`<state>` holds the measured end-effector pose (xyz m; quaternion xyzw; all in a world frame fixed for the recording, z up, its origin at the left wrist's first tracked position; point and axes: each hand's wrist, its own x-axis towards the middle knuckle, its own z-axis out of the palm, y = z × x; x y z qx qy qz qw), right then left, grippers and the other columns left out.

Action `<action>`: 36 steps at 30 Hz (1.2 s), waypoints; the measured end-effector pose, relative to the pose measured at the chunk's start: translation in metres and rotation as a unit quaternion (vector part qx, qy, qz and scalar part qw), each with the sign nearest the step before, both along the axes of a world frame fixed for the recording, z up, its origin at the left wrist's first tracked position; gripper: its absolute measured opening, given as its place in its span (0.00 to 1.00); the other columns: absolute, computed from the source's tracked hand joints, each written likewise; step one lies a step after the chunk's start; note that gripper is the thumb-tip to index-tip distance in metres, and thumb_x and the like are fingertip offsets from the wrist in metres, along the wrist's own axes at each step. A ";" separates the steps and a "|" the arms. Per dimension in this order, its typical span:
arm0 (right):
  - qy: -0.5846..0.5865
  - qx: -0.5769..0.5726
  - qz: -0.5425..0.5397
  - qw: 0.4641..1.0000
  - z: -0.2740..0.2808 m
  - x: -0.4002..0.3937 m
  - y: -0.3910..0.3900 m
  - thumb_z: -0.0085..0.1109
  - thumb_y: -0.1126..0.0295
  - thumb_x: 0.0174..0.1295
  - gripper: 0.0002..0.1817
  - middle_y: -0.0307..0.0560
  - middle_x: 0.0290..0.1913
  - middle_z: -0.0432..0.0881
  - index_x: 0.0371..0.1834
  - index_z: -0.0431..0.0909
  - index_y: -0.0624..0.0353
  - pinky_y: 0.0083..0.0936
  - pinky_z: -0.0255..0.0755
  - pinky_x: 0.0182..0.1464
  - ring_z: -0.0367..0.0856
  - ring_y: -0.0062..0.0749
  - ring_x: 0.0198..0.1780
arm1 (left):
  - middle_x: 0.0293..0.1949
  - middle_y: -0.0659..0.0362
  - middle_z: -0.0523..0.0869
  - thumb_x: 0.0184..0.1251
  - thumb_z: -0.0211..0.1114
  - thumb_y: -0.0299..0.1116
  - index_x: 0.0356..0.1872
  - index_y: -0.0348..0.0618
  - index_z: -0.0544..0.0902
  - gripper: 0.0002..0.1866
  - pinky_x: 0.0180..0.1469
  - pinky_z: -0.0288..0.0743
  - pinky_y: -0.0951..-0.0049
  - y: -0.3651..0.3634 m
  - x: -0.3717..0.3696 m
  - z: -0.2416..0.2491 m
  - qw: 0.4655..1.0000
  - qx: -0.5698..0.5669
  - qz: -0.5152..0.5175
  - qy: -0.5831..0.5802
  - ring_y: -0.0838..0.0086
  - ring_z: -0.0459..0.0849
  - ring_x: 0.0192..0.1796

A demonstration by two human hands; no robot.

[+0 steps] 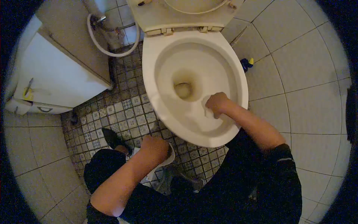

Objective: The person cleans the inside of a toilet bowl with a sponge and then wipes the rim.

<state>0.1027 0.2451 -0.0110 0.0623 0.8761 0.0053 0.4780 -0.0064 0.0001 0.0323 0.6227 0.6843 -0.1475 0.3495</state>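
My right hand (217, 105) is closed and reaches inside the toilet bowl (234, 74), over its right inner wall near the front. A small pale edge shows under its fingers, too blurred to name. Lower and to the left, my left hand (155, 147) is closed in front of the toilet, above the floor. A white rounded object (171, 156), perhaps a paper roll, shows past its fingers, mostly hidden by the hand. Brown staining marks the bowl around the drain (182, 90).
The raised lid and seat (154, 16) stand at the back. A white hose (112, 54) loops at the left, beside a white cabinet (61, 80). A dark bottle with a yellow cap (246, 65) stands right of the toilet. Tiled walls close in both sides.
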 end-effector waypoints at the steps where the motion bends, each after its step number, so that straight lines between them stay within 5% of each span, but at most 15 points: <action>1: 0.000 0.047 -0.006 0.999 -0.005 0.001 0.004 0.69 0.58 0.23 0.24 0.45 0.32 0.79 0.31 0.79 0.49 0.40 0.71 0.34 0.77 0.43 0.37 | 0.32 0.54 0.82 0.50 0.54 0.35 0.28 0.45 0.82 0.10 0.34 0.70 0.62 0.000 -0.001 0.002 1.000 0.002 -0.013 -0.005 0.63 0.81 0.35; 5: 0.034 -0.032 0.068 0.997 0.007 -0.005 -0.033 0.68 0.57 0.24 0.23 0.45 0.32 0.79 0.30 0.79 0.50 0.40 0.71 0.34 0.77 0.44 0.36 | 0.32 0.54 0.82 0.50 0.54 0.35 0.28 0.46 0.82 0.10 0.33 0.70 0.62 0.000 -0.001 -0.001 1.000 -0.005 -0.004 0.003 0.63 0.81 0.34; 7: 0.058 -0.103 -0.012 0.993 0.017 -0.002 -0.019 0.68 0.57 0.25 0.23 0.44 0.31 0.79 0.31 0.79 0.49 0.38 0.72 0.34 0.77 0.43 0.36 | 0.33 0.54 0.82 0.51 0.53 0.35 0.28 0.45 0.82 0.10 0.33 0.70 0.63 0.000 0.000 -0.004 1.000 -0.009 -0.011 0.002 0.64 0.81 0.35; 12: 0.043 0.056 -0.021 0.997 -0.008 -0.005 -0.003 0.67 0.56 0.26 0.27 0.43 0.36 0.78 0.36 0.76 0.49 0.37 0.71 0.37 0.76 0.42 0.40 | 0.34 0.53 0.82 0.51 0.53 0.36 0.28 0.45 0.82 0.11 0.35 0.72 0.61 0.002 -0.005 -0.001 1.000 -0.020 -0.010 0.003 0.63 0.81 0.36; 14: 0.081 -0.083 -0.007 0.993 0.002 -0.006 -0.027 0.67 0.55 0.26 0.29 0.44 0.39 0.78 0.38 0.76 0.50 0.37 0.70 0.40 0.75 0.42 0.41 | 0.35 0.52 0.82 0.51 0.52 0.37 0.28 0.44 0.82 0.12 0.36 0.72 0.60 0.002 -0.008 -0.005 1.000 -0.021 -0.002 0.013 0.62 0.81 0.36; 19: 0.183 -0.107 -0.080 0.974 0.033 0.006 -0.017 0.67 0.52 0.30 0.30 0.47 0.40 0.77 0.42 0.74 0.50 0.35 0.68 0.42 0.75 0.44 0.40 | 0.36 0.48 0.80 0.53 0.51 0.43 0.30 0.41 0.81 0.17 0.38 0.73 0.61 0.001 -0.022 0.006 0.996 -0.008 0.003 -0.086 0.53 0.79 0.36; 22: 0.409 -0.166 -0.164 0.882 0.062 0.013 -0.008 0.68 0.57 0.35 0.29 0.47 0.39 0.77 0.43 0.73 0.54 0.29 0.69 0.41 0.75 0.37 0.39 | 0.38 0.48 0.79 0.58 0.50 0.46 0.36 0.40 0.78 0.19 0.42 0.71 0.65 -0.004 -0.022 0.007 0.980 0.086 0.030 -0.174 0.57 0.77 0.41; 24: 0.416 -0.353 -0.408 0.732 0.097 0.023 -0.020 0.67 0.63 0.39 0.26 0.45 0.38 0.77 0.44 0.72 0.60 0.22 0.69 0.39 0.75 0.29 0.38 | 0.39 0.49 0.78 0.59 0.49 0.46 0.39 0.39 0.76 0.20 0.44 0.70 0.67 -0.005 -0.014 0.019 0.957 0.179 0.033 -0.226 0.61 0.77 0.43; 25: 0.432 -0.354 -0.392 0.731 0.112 0.026 -0.029 0.67 0.63 0.39 0.26 0.45 0.38 0.77 0.44 0.72 0.60 0.22 0.69 0.39 0.75 0.29 0.38 | 0.40 0.50 0.77 0.60 0.50 0.45 0.43 0.39 0.73 0.19 0.46 0.68 0.69 -0.001 -0.006 0.024 0.916 0.247 0.128 -0.289 0.64 0.75 0.45; 26: 0.457 -0.411 -0.433 0.659 0.126 0.031 -0.040 0.66 0.64 0.42 0.26 0.46 0.38 0.77 0.44 0.71 0.62 0.22 0.69 0.41 0.74 0.28 0.40 | 0.41 0.51 0.76 0.61 0.51 0.44 0.47 0.40 0.70 0.20 0.49 0.67 0.70 0.003 0.004 0.032 0.857 0.311 0.216 -0.350 0.67 0.73 0.48; 27: 0.473 -0.466 -0.469 0.582 0.133 0.036 -0.049 0.65 0.65 0.44 0.25 0.48 0.39 0.76 0.45 0.70 0.64 0.22 0.69 0.43 0.74 0.27 0.41 | 0.41 0.51 0.76 0.61 0.51 0.44 0.47 0.40 0.70 0.20 0.49 0.67 0.70 0.009 0.014 0.040 0.858 0.325 0.211 -0.337 0.67 0.73 0.48; 28: 0.484 -0.469 -0.455 0.581 0.130 0.038 -0.054 0.65 0.65 0.44 0.25 0.48 0.39 0.76 0.45 0.70 0.64 0.22 0.69 0.43 0.74 0.27 0.41 | 0.42 0.52 0.75 0.60 0.52 0.43 0.49 0.40 0.68 0.21 0.50 0.66 0.70 0.015 0.024 0.047 0.811 0.371 0.271 -0.361 0.67 0.72 0.49; 30: 0.542 -0.516 -0.466 0.473 0.115 0.041 -0.061 0.64 0.68 0.44 0.24 0.47 0.39 0.76 0.45 0.67 0.63 0.24 0.69 0.42 0.75 0.30 0.40 | 0.47 0.52 0.72 0.59 0.55 0.40 0.53 0.39 0.62 0.25 0.52 0.64 0.69 0.029 0.036 0.055 0.734 0.421 0.321 -0.426 0.67 0.70 0.51; 33: 0.523 -0.548 -0.499 0.421 0.129 0.055 -0.076 0.65 0.68 0.44 0.24 0.47 0.38 0.75 0.43 0.66 0.62 0.24 0.69 0.42 0.74 0.29 0.40 | 0.47 0.52 0.72 0.58 0.57 0.38 0.52 0.36 0.61 0.24 0.52 0.64 0.69 0.051 0.058 0.060 0.658 0.432 0.357 -0.503 0.67 0.70 0.51; 36: 0.555 -0.519 -0.482 0.436 0.109 0.056 -0.064 0.64 0.68 0.46 0.20 0.46 0.36 0.75 0.40 0.67 0.61 0.23 0.68 0.42 0.73 0.26 0.38 | 0.45 0.52 0.72 0.57 0.58 0.34 0.49 0.35 0.62 0.22 0.48 0.69 0.71 0.065 0.072 0.066 0.621 0.425 0.393 -0.529 0.70 0.72 0.48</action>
